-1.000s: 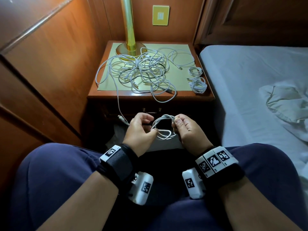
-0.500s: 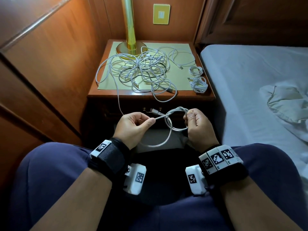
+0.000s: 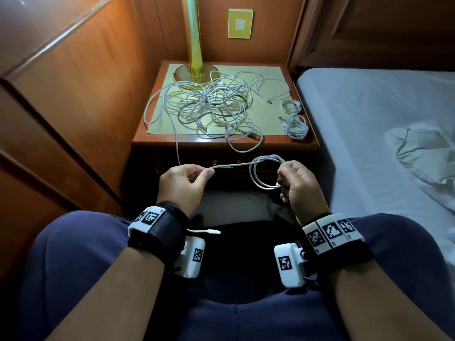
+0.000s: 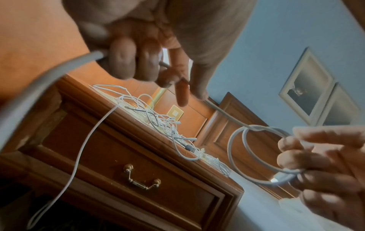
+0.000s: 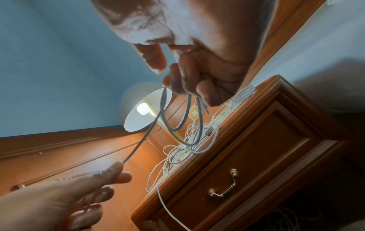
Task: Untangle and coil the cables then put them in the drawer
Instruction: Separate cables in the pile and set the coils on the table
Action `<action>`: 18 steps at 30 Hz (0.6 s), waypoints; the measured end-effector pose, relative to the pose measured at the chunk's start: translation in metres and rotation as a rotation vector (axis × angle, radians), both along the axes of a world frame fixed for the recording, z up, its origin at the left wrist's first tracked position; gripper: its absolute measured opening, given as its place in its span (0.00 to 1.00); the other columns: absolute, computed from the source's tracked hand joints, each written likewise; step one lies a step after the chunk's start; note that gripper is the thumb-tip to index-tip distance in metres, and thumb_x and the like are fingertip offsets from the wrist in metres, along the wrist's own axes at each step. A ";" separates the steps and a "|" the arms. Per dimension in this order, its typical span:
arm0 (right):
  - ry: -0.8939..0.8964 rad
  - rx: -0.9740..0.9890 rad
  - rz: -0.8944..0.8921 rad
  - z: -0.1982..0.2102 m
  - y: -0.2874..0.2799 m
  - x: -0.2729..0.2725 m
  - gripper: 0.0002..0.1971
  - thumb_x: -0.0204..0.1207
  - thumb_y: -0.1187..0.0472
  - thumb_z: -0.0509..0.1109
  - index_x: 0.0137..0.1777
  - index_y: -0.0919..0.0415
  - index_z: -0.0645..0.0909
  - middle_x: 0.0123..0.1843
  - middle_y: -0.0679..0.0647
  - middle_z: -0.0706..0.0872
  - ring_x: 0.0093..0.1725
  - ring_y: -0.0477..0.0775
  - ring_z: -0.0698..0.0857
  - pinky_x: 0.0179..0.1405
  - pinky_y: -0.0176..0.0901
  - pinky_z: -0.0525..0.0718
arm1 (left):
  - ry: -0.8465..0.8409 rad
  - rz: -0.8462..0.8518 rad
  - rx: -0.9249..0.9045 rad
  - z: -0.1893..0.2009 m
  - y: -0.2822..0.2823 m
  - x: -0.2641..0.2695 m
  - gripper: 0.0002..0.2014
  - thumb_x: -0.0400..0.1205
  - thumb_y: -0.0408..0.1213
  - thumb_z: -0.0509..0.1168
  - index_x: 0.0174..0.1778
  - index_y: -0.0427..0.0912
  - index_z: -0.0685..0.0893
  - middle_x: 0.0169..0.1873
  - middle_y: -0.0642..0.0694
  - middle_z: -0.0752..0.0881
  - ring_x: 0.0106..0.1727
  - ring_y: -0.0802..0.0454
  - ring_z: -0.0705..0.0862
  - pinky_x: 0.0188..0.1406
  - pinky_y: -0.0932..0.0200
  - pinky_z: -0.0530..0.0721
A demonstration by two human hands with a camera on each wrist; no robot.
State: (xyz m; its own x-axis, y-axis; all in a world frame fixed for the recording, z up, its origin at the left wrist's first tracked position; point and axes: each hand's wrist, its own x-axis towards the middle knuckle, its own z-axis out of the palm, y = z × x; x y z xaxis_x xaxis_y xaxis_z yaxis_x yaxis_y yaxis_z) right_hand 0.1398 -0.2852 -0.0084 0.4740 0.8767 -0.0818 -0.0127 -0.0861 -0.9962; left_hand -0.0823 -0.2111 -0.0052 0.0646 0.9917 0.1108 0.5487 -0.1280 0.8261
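A white cable [image 3: 258, 173] is stretched between my hands in front of the nightstand. My right hand [image 3: 295, 183] grips its coiled loops [image 4: 247, 156], with a connector [image 4: 276, 179] against the fingers. My left hand [image 3: 187, 178] pinches the straight run [image 5: 142, 140] between thumb and forefinger; the cable's free end [image 3: 209, 232] sticks out below that wrist. A tangled pile of white cables [image 3: 209, 107] lies on the nightstand top [image 3: 270, 143]. Two small coiled cables [image 3: 294, 119] sit at its right edge. The drawer [image 4: 128, 164] with its brass handle [image 5: 223, 187] is closed.
A brass lamp [image 3: 194, 45] stands at the back of the nightstand. One cable strand [image 3: 176, 143] hangs over the front edge. A bed [image 3: 381, 119] with a crumpled cloth [image 3: 423, 158] lies to the right; wood panelling [image 3: 61, 94] closes the left side.
My hands have moved apart and upward. The left hand has slid along the cable, drawing a straight run out of the loops that the right hand keeps holding.
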 end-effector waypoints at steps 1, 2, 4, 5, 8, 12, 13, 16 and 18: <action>0.012 0.010 0.001 0.000 0.000 -0.001 0.12 0.82 0.54 0.62 0.38 0.56 0.75 0.24 0.42 0.73 0.20 0.41 0.65 0.22 0.39 0.63 | -0.001 -0.024 0.031 -0.002 -0.001 0.002 0.06 0.79 0.47 0.74 0.45 0.50 0.93 0.38 0.55 0.91 0.43 0.60 0.88 0.50 0.64 0.84; 0.021 0.023 0.001 0.000 0.000 -0.002 0.12 0.86 0.59 0.62 0.39 0.57 0.75 0.26 0.44 0.73 0.20 0.40 0.65 0.21 0.39 0.63 | 0.013 -0.049 0.056 -0.004 -0.002 0.005 0.06 0.81 0.44 0.72 0.50 0.50 0.93 0.42 0.54 0.91 0.46 0.58 0.88 0.54 0.64 0.83; 0.005 0.050 0.005 0.000 -0.001 -0.003 0.12 0.89 0.63 0.60 0.41 0.58 0.75 0.30 0.48 0.74 0.20 0.40 0.66 0.21 0.35 0.65 | 0.113 -0.131 0.071 -0.012 -0.003 0.009 0.10 0.83 0.36 0.69 0.58 0.47 0.92 0.46 0.49 0.86 0.48 0.53 0.85 0.53 0.68 0.76; -0.019 0.065 0.011 0.000 -0.002 -0.003 0.12 0.89 0.63 0.60 0.42 0.58 0.75 0.31 0.50 0.75 0.21 0.40 0.67 0.20 0.33 0.65 | 0.184 -0.191 0.052 -0.017 -0.004 0.011 0.13 0.83 0.33 0.67 0.61 0.45 0.90 0.46 0.47 0.82 0.47 0.51 0.82 0.52 0.68 0.74; -0.085 0.099 0.049 -0.002 -0.004 -0.004 0.12 0.88 0.62 0.62 0.41 0.59 0.76 0.32 0.53 0.81 0.23 0.45 0.69 0.20 0.32 0.67 | 0.336 -0.421 0.011 -0.025 -0.012 0.015 0.16 0.82 0.27 0.65 0.62 0.44 0.90 0.46 0.48 0.75 0.47 0.49 0.80 0.51 0.62 0.77; -0.271 0.016 0.173 -0.007 -0.007 -0.010 0.11 0.87 0.57 0.64 0.43 0.58 0.80 0.41 0.53 0.91 0.26 0.46 0.79 0.28 0.32 0.75 | 0.166 -0.633 0.139 -0.016 -0.024 0.018 0.08 0.79 0.26 0.72 0.50 0.39 0.94 0.41 0.53 0.82 0.38 0.65 0.82 0.44 0.71 0.78; -0.314 -0.019 0.215 -0.007 -0.008 -0.011 0.10 0.87 0.57 0.64 0.44 0.58 0.80 0.42 0.51 0.92 0.27 0.46 0.81 0.30 0.34 0.76 | 0.099 -0.651 0.161 -0.013 -0.025 0.018 0.09 0.78 0.24 0.73 0.49 0.40 0.94 0.41 0.53 0.84 0.39 0.66 0.85 0.44 0.74 0.79; -0.354 -0.095 0.321 -0.006 -0.011 -0.015 0.10 0.87 0.58 0.63 0.45 0.60 0.80 0.43 0.48 0.93 0.27 0.48 0.82 0.35 0.35 0.79 | -0.028 -0.644 0.208 -0.007 -0.024 0.019 0.09 0.74 0.24 0.77 0.44 0.42 0.94 0.41 0.50 0.88 0.42 0.58 0.89 0.46 0.67 0.85; -0.351 -0.114 0.352 -0.002 -0.013 -0.017 0.10 0.87 0.59 0.63 0.44 0.61 0.79 0.42 0.48 0.92 0.27 0.49 0.82 0.34 0.35 0.80 | -0.079 -0.628 0.204 -0.006 -0.024 0.018 0.08 0.72 0.23 0.78 0.43 0.40 0.93 0.39 0.49 0.89 0.42 0.57 0.89 0.46 0.64 0.86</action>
State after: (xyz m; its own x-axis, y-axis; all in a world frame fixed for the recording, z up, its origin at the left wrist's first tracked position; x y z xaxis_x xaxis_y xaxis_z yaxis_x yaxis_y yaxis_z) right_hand 0.1224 -0.2982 -0.0106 0.1679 0.9829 -0.0752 0.3707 -0.1336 -0.9191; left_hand -0.0646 -0.2346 -0.0115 0.6071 0.7272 0.3203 0.2578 -0.5615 0.7863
